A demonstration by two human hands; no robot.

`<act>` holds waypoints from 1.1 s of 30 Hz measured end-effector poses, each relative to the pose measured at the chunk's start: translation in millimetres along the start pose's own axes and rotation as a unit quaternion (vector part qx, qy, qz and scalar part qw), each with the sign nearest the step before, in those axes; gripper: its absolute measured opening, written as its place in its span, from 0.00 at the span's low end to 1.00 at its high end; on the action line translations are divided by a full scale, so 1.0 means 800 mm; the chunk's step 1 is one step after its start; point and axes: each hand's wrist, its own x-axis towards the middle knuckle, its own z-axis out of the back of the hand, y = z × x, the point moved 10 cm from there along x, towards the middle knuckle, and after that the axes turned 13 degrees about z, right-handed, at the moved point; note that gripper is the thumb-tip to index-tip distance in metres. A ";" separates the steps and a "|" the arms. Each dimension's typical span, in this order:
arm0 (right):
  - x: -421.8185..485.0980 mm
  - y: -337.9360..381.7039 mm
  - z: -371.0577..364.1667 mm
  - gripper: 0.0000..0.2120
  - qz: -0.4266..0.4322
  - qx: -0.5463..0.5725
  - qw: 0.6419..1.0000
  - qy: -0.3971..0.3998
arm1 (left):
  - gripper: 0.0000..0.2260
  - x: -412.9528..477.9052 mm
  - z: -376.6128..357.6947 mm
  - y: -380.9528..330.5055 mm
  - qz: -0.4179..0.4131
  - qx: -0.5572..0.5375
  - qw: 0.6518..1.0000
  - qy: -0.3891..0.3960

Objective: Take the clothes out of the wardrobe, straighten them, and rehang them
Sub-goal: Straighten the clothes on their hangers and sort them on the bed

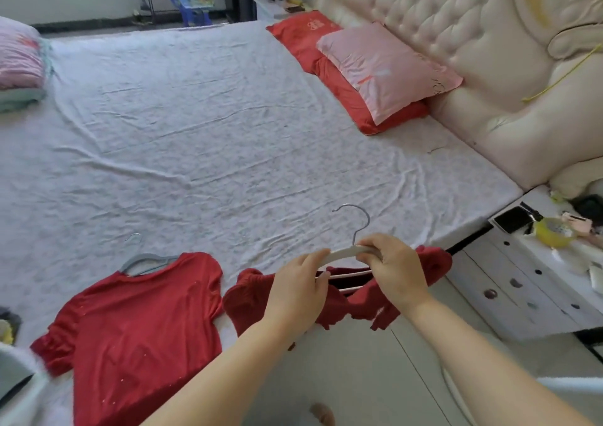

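A white hanger (342,252) with a metal hook is held over the bed's near edge. My right hand (391,267) grips its top bar by the hook, and my left hand (298,287) holds its left arm together with a dark red garment (365,301) that drapes from it. A second red top (137,331) lies flat on the bed sheet (202,138) at the lower left, with a grey hanger (143,259) in its neck.
Red and pink pillows (368,69) lie by the padded headboard (473,34). A white nightstand (538,282) with clutter stands right of the bed. Folded bedding (19,63) sits at the far left. Pale floor shows under my arms.
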 end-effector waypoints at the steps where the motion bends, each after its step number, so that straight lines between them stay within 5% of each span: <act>1: 0.017 -0.005 -0.006 0.07 0.007 0.007 1.000 0.011 | 0.17 0.013 0.002 0.002 0.010 0.000 1.000 -0.014; 14: 0.209 0.007 -0.136 0.04 0.080 0.046 0.989 0.111 | 0.15 0.167 0.073 0.097 0.126 -0.042 0.986 -0.102; 23: 0.306 -0.050 -0.237 0.02 0.062 0.027 0.985 0.157 | 0.16 0.286 0.064 0.186 0.207 -0.084 0.973 -0.063; 33: 0.377 -0.160 -0.370 0.09 -0.006 -0.026 0.973 0.230 | 0.15 0.334 0.058 0.306 0.286 -0.060 0.946 -0.139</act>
